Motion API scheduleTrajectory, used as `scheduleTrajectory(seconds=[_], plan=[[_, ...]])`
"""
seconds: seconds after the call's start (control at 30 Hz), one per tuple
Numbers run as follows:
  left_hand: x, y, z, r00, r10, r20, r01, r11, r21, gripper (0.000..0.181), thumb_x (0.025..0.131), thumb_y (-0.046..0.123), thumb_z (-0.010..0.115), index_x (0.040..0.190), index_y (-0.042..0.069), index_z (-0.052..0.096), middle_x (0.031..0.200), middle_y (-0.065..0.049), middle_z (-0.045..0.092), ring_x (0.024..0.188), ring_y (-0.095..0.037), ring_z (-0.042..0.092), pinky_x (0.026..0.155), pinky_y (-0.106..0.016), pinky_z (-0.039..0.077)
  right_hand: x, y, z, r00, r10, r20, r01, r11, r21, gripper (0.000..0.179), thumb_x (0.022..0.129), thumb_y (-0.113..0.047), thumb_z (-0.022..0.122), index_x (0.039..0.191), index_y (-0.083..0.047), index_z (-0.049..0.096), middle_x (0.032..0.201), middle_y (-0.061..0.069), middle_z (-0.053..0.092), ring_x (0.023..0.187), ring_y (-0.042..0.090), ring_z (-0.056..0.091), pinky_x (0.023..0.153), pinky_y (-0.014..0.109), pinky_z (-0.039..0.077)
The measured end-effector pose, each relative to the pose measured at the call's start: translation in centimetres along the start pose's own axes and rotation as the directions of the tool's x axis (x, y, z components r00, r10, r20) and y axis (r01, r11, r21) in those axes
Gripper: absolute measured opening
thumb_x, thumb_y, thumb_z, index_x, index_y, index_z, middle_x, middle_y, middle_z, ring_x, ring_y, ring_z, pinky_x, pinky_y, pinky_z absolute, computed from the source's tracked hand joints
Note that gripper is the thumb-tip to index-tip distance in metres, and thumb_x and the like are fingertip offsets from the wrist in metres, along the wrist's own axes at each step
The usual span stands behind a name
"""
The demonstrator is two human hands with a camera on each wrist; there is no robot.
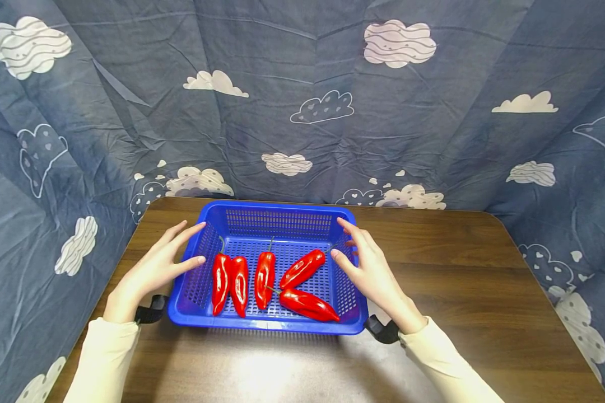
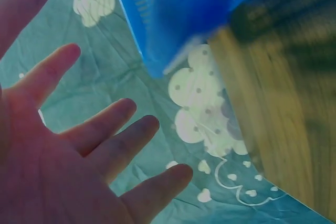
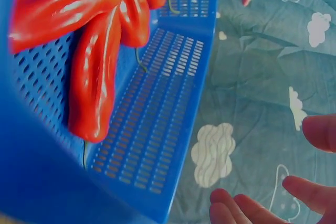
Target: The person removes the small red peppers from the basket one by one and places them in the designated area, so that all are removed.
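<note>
A blue plastic basket [image 1: 264,324] with slotted walls stands on the table. Inside it lie several glossy red peppers with thin green stems; one pepper [image 1: 220,284] is by the left wall and another pepper [image 1: 310,305] lies slanted at the front right. My left hand [image 1: 151,268], fingers spread, hovers by the basket's left rim. Over the right rim my right hand [image 1: 375,271] is held with thumb and fingers apart. In the wrist views, the left hand [image 2: 58,166] and the right hand's fingers [image 3: 310,195] hold nothing and appear apart from the basket.
The brown wooden table [image 1: 443,280] extends to the right of the basket and in front of it. A grey-blue cloth [image 1: 282,112] with cloud prints hangs behind the table and along both sides. A black strap mount [image 1: 383,329] sits at my right wrist.
</note>
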State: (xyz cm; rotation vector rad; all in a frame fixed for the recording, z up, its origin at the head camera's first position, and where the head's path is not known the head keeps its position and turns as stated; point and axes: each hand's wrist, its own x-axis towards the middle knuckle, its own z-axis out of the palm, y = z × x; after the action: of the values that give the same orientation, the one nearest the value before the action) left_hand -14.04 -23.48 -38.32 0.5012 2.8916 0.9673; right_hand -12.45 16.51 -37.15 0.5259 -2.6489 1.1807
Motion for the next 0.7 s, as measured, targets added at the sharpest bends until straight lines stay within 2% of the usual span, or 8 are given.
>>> scheduleTrajectory(seconds=[0.27, 0.57, 0.7], plan=[[0.0, -1.5, 0.2, 0.999, -0.007, 0.031, 0.008, 1.0, -0.012, 0.068, 0.089, 0.033, 0.066, 0.147, 0.012, 0.037, 0.147, -0.033, 0.022, 0.132, -0.053, 0.023, 0.098, -0.07, 0.023, 0.5, -0.2, 1.1, 0.999, 0.026, 0.033, -0.028, 0.998, 0.051, 0.06, 0.088, -0.013, 0.066, 0.143, -0.01, 0.042, 0.121, 0.019, 0.054, 0.097, 0.033, 0.061, 0.083, 0.048, 0.05], [0.3, -2.9, 1.3, 0.999, 0.027, 0.046, -0.023, 0.997, -0.071, 0.068, 0.089, 0.03, 0.066, 0.146, 0.008, 0.037, 0.143, -0.033, 0.03, 0.131, -0.05, 0.027, 0.099, -0.066, 0.025, 1.1, -0.2, 1.9, 0.996, 0.065, 0.067, -0.069, 0.997, 0.047, 0.058, 0.088, -0.01, 0.066, 0.141, -0.009, 0.044, 0.114, 0.02, 0.058, 0.086, 0.025, 0.063, 0.076, 0.045, 0.053], [0.5, -3.5, 2.0, 0.999, 0.028, 0.031, -0.025, 0.995, -0.096, 0.066, 0.091, 0.028, 0.065, 0.147, 0.008, 0.036, 0.142, -0.031, 0.035, 0.129, -0.047, 0.031, 0.1, -0.064, 0.027, 1.4, 0.0, 2.4, 0.994, 0.077, 0.079, -0.081, 0.996, 0.049, 0.057, 0.088, -0.01, 0.065, 0.14, -0.009, 0.045, 0.11, 0.02, 0.058, 0.084, 0.024, 0.064, 0.074, 0.042, 0.054]])
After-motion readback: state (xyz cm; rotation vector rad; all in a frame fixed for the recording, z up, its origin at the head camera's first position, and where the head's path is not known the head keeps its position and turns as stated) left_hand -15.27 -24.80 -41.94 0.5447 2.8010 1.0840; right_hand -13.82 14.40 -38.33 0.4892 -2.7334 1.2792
